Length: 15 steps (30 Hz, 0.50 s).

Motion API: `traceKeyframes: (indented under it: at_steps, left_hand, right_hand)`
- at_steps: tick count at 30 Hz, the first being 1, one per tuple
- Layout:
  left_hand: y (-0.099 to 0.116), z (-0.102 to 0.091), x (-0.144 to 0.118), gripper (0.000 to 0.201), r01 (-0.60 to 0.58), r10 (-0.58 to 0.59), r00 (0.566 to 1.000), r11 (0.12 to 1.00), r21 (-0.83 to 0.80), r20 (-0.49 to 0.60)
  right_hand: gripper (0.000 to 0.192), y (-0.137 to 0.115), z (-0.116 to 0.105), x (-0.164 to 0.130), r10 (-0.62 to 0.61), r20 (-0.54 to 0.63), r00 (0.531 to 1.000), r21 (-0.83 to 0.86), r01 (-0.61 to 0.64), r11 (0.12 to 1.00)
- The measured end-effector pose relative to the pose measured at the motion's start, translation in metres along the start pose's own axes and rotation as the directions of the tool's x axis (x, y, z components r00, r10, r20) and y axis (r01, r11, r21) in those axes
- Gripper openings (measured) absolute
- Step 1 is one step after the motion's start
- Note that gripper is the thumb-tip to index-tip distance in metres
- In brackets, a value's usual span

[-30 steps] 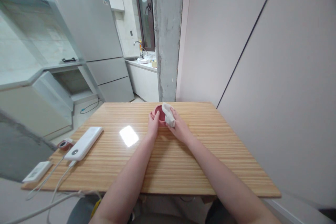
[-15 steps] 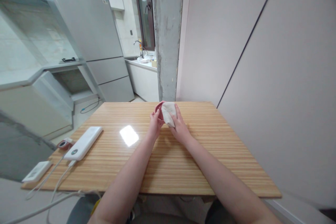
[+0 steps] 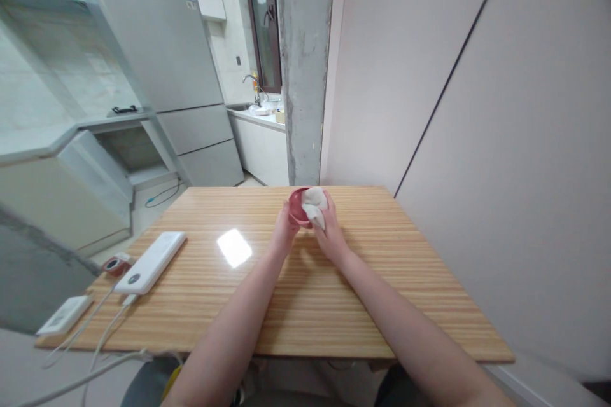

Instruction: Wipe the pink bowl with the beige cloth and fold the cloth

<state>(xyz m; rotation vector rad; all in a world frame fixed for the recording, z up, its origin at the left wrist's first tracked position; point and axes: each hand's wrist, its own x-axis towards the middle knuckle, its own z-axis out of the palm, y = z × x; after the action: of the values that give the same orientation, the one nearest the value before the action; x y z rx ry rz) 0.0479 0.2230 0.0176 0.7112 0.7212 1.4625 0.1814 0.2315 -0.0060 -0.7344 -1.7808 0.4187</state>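
Observation:
A small red bowl (image 3: 296, 207) is held just above the far middle of the wooden table (image 3: 305, 280). My left hand (image 3: 283, 233) grips the bowl from its left and underside. My right hand (image 3: 329, 235) holds a crumpled white cloth (image 3: 314, 205) pressed into the bowl's opening. The cloth hides most of the bowl's inside. Both forearms stretch across the table from the near edge.
At the table's left lie a white power bank (image 3: 151, 261), a small red round device (image 3: 116, 263) and a white flat box (image 3: 63, 314), with white cables (image 3: 95, 337) trailing over the edge. A concrete pillar (image 3: 304, 63) and a wall stand behind; a fridge (image 3: 162, 57) is at the left.
The bowl and both hands have shifted a little to the right. The bowl has turned, showing its red rim at the left, and the cloth has moved inside its opening.

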Motion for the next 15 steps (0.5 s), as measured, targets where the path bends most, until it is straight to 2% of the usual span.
traceKeyframes:
  at_steps: [2,4,6,8,11,15]
  left_hand:
    - [0.003,0.002,-0.003,0.054,0.084,-0.088,0.994,0.995,0.06,0.069]
    - [0.006,0.003,-0.005,0.053,0.139,-0.147,0.988,0.982,0.127,0.055]
    - [0.006,0.004,-0.005,0.053,0.11,-0.115,0.993,0.985,0.13,0.025]
    - [0.006,0.006,-0.005,0.051,0.021,-0.021,1.0,0.996,0.087,-0.007]
    - [0.007,0.008,-0.006,0.048,-0.042,0.042,0.999,0.999,0.03,-0.015]
    - [0.008,0.006,-0.007,0.049,0.16,-0.161,0.98,0.987,0.014,0.121]
  right_hand:
    - [0.026,0.004,-0.015,0.006,-0.02,-0.002,1.0,0.015,0.02,1.0]
    - [0.025,0.006,-0.023,0.01,-0.033,0.031,0.999,0.017,0.032,0.999]
    - [0.028,0.005,-0.021,0.01,-0.037,0.064,0.997,-0.001,0.037,0.999]
    - [0.03,0.003,-0.013,0.008,-0.046,0.081,0.996,-0.032,0.048,0.998]
    - [0.028,-0.002,-0.005,0.005,-0.083,0.045,0.996,-0.06,0.086,0.994]
    - [0.022,-0.002,-0.017,0.006,-0.096,-0.014,0.995,-0.059,0.095,0.994]
